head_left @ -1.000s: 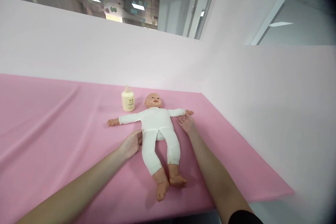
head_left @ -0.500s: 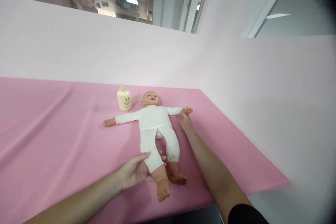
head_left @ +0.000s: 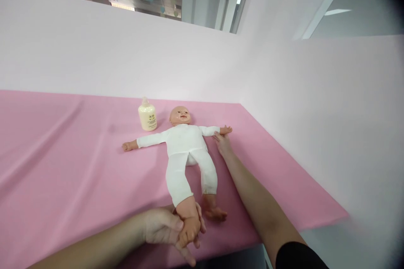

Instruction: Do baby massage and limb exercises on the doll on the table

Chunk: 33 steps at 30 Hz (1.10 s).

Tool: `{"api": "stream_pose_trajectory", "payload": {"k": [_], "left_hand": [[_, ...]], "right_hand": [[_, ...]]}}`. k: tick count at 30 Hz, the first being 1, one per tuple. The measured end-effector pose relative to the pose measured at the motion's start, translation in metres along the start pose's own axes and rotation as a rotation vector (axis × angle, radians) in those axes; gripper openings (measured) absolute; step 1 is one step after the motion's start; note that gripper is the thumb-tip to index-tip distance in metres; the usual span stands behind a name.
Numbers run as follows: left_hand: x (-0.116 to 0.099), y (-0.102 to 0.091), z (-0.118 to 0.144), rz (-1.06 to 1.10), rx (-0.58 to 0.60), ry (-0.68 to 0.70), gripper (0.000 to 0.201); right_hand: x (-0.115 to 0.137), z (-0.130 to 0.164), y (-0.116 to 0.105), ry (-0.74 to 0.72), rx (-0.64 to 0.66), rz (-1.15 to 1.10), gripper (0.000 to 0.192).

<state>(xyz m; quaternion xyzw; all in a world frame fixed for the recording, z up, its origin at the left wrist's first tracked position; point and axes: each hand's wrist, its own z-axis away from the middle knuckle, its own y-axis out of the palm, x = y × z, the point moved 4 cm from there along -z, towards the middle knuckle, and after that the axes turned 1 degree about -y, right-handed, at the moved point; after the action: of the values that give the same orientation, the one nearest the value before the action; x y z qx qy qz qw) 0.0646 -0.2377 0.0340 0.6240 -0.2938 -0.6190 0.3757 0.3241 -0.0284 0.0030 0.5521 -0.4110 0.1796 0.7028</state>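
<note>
A baby doll (head_left: 185, 143) in a white cloth suit lies on its back, head away from me, arms spread wide. My left hand (head_left: 167, 226) cups the foot (head_left: 190, 230) at the left side from below, its thumb against the foot and its fingers showing past the ankle. At the doll's other side, my right hand (head_left: 223, 143) holds the forearm near the wrist; some of its fingers are hidden under the sleeve. The doll's other foot (head_left: 215, 213) rests on the pink surface, untouched.
A cream-coloured pump bottle (head_left: 147, 117) stands beside the doll's head. Pink sheeting (head_left: 78, 168) with creases covers the table. White walls (head_left: 120, 54) close off the back and right, with windows above. The table's front edge lies just below the doll's feet.
My left hand has slid down from the doll's lower trouser leg to its foot, and that leg has shifted slightly left. My right hand stays at the doll's forearm.
</note>
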Motion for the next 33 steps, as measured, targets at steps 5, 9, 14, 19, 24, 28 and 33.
{"api": "stream_pose_trajectory", "payload": {"k": [5,9,14,19,24,28,33], "left_hand": [[0.003,-0.011,0.0,-0.003,-0.04,-0.035,0.04],[-0.005,-0.012,0.002,-0.107,-0.103,-0.082,0.038],[-0.016,-0.011,0.011,-0.312,-0.092,-0.225,0.032],[-0.025,-0.017,0.021,-0.329,-0.104,-0.213,0.028],[-0.039,-0.024,0.025,-0.281,-0.1,-0.102,0.034],[-0.054,-0.033,0.024,-0.233,-0.144,0.05,0.044],[-0.069,-0.036,0.022,-0.132,-0.201,0.262,0.048]], "right_hand": [[0.004,0.0,0.001,-0.12,0.041,0.108,0.078],[0.006,0.004,0.004,-0.128,0.049,0.118,0.074],[0.007,0.009,0.007,-0.164,0.07,0.131,0.073],[0.009,0.014,0.011,-0.225,0.068,0.184,0.073],[0.01,0.026,0.027,-0.286,0.129,0.236,0.068],[0.004,0.037,0.039,-0.313,0.174,0.232,0.064],[-0.007,0.052,0.047,-0.259,0.249,0.32,0.055]]}}
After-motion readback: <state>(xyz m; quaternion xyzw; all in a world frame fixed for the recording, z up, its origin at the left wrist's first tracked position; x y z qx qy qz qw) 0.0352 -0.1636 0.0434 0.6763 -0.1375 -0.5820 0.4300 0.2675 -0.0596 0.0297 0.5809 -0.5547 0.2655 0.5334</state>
